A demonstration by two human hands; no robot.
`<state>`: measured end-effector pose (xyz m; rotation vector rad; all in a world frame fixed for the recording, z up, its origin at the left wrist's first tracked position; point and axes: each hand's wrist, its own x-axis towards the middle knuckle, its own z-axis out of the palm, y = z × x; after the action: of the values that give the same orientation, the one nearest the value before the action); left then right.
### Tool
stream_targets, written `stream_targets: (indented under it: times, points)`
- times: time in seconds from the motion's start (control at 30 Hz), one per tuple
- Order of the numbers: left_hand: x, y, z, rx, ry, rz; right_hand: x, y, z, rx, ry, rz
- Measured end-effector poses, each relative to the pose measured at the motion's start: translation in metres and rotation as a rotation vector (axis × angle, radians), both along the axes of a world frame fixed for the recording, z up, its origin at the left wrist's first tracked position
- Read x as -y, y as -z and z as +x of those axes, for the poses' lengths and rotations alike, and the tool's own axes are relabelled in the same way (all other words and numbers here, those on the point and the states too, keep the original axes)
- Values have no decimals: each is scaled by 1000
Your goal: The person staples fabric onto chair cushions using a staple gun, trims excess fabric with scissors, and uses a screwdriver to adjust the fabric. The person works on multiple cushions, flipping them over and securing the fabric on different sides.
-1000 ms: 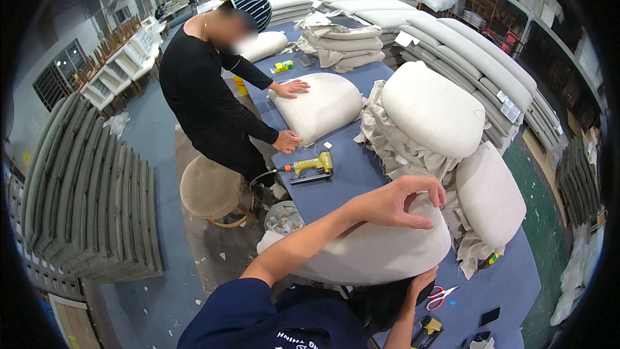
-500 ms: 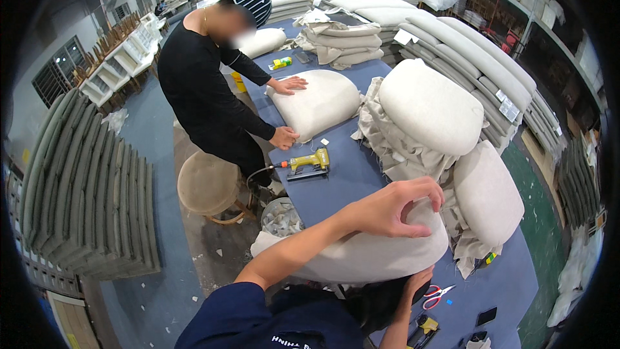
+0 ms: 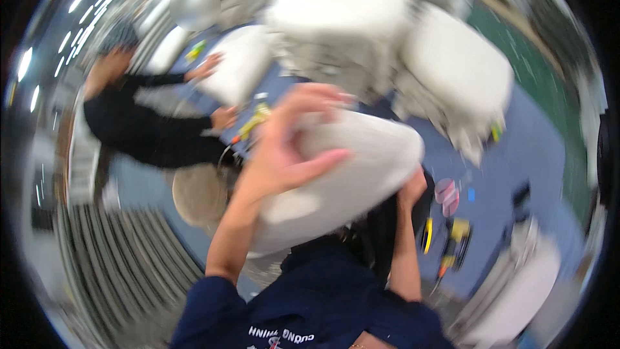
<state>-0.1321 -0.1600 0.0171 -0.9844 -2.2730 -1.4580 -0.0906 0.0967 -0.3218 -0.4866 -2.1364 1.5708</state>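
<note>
A padded cushion (image 3: 368, 155), covered in off-white fabric, is tilted in front of me at the table's near edge. Over its upper face my left hand (image 3: 294, 145) curves in a wide C, thumb and fingers apart with nothing between them. Motion blur hides whether that hand touches the fabric. At the cushion's right end my right hand (image 3: 413, 187) grips the edge, its fingertips partly hidden. A black shape lies below that edge; its kind cannot be made out. Right of it on the blue table are red-handled scissors (image 3: 447, 197) and a yellow-and-black power tool (image 3: 456, 245).
Covered cushions (image 3: 342, 0) rise on fabric at the table's far side, another cushion (image 3: 462, 58) leaning to their right. Across the left corner, a co-worker in black (image 3: 148, 119) has hands on a cushion (image 3: 236, 64) near a yellow staple gun (image 3: 255, 119). Grey panels (image 3: 123, 258) stand lower left.
My view has swung, smearing the picture. The cushion and both hands now appear further left and higher, and the cushion is tipped more steeply. My right hand keeps its edge.
</note>
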Motion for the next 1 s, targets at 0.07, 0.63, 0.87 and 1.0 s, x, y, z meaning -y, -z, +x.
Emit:
stream_targets:
  times: [0.07,0.63,0.87,1.0]
  points:
    - [-10,8,8,32,-157,-58,-6,2,1,166,50,-101]
    - [-66,18,-56,72,-125,-227,-232,19,104,699,245,569]
    - [-63,-4,-21,98,-78,-144,-188,89,196,696,-71,873]
    - [-26,-3,-7,63,-12,-90,-187,103,211,780,-98,939]
